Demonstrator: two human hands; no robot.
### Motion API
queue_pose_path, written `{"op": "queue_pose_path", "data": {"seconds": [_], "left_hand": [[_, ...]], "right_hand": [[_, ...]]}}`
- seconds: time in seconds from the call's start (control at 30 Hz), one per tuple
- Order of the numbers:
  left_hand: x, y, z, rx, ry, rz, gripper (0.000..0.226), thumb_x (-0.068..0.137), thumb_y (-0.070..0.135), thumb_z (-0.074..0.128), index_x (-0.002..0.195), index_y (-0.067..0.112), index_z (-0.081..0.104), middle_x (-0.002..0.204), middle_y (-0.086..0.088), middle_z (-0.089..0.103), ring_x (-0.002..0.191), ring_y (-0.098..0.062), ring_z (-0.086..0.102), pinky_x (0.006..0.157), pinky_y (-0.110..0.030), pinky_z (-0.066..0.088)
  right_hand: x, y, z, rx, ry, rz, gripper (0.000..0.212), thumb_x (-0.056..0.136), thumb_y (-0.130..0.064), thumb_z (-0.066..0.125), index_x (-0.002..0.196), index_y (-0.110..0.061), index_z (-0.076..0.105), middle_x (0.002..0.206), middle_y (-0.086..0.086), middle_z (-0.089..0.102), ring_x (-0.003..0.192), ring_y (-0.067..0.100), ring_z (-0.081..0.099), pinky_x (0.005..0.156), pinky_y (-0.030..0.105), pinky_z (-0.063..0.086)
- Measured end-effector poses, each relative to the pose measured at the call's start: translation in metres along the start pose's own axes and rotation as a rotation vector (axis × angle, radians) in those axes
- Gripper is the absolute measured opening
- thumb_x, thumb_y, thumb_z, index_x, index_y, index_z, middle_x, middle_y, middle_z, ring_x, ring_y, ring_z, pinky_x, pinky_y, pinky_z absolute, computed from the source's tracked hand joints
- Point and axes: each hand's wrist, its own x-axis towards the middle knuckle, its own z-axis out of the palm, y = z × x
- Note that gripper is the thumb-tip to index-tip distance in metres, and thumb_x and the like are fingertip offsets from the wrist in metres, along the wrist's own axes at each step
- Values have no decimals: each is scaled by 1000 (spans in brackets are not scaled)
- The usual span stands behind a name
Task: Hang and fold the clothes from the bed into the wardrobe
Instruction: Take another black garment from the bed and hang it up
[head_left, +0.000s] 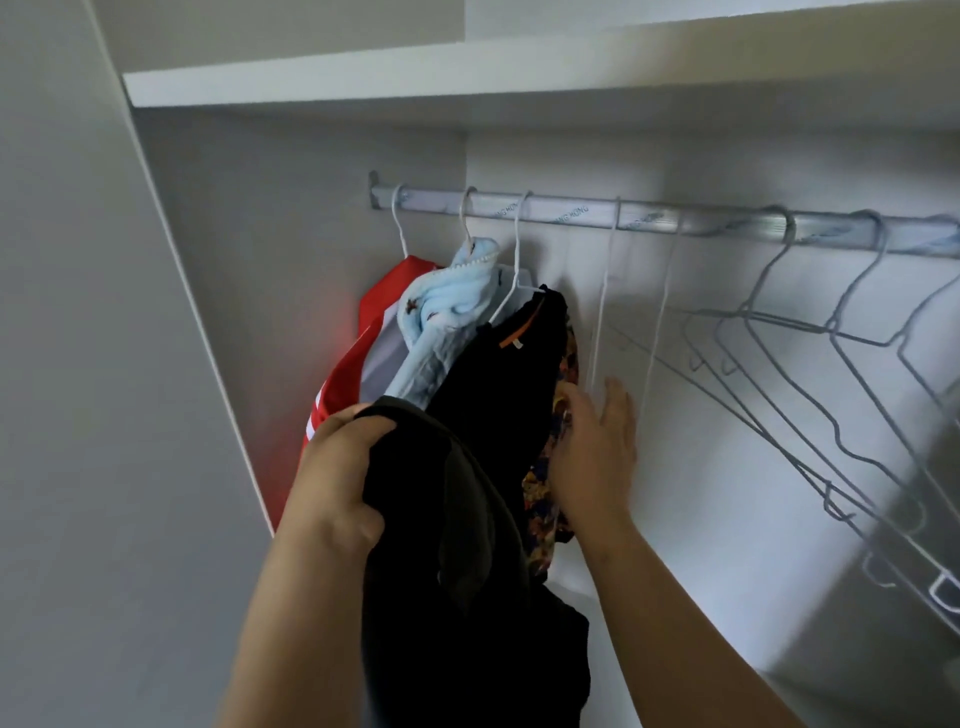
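Nearest the camera, both forearms reach up into the wardrobe (291, 249). The left hand (337, 478) is clenched round a bunched fold of a dark garment (467, 582), thumb in front and fingers curled over the top. The cloth hangs down from the fist between the two arms, in front of the hung clothes and off the rail.

Just right of it, the right hand (592, 457) is flat and grasps nothing. Its fingers are straight, and the fingertips (569, 402) and palm press against the right side of a patterned garment (543, 493) in orange, yellow and dark blue.

That garment hangs at the right end of a tight group of hung clothes. To its left is a black shirt (498, 379) with an orange strip at the collar, then a pale blue fleece (447, 306), then a red garment (363, 343) with white stripes next to the wardrobe's left wall. Each hangs on a white wire hook.

Just right of the hand, two white hangers (602, 312) hang bare and edge-on. Farther right, a row of grey wire hangers (810, 332) hangs bare too, swung at a slant.

All hang from a metal rail (644, 215) across the back, fixed at its left end by a bracket. A white shelf (363, 78) spans above it.
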Motion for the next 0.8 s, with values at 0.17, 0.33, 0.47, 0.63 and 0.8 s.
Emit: {"op": "queue_pose_path", "data": {"seconds": [0.17,0.33,0.47,0.63,0.8], "left_hand": [[11,3,13,-18,-1,1,28,88,7,51,115,6,61,52,-7,62,39,-15,60,39,-22,50],[22,3,18,-19,1,-33,36,87,12,54,122,7,58,73,-10,61,53,-20,61,45,-24,51],[24,4,20,-10,-41,-38,29,86,11,54,114,6,60,63,-9,60,38,-16,58,41,-21,48],[17,3,10,-42,-68,-68,22,87,9,52,107,5,61,61,-10,63,48,-20,61,46,-24,48],[3,1,-18,-33,-49,-52,27,85,7,55,110,6,62,81,-15,63,64,-24,61,55,-29,50]], "right_hand": [[18,15,6,592,64,347,56,92,2,38,141,-24,31,127,9,46,95,16,50,83,30,44],[38,14,-4,747,74,503,20,96,-17,44,105,-4,56,83,3,57,70,15,54,67,31,46],[39,5,-12,722,137,413,18,97,-20,44,83,-15,54,74,2,53,61,14,48,57,28,40],[17,-6,-17,761,129,374,23,95,-21,49,72,-22,52,59,0,45,50,12,38,49,25,31],[-31,-19,-13,744,94,423,25,94,-29,52,71,-17,54,57,-2,44,49,11,38,50,25,31]]}}
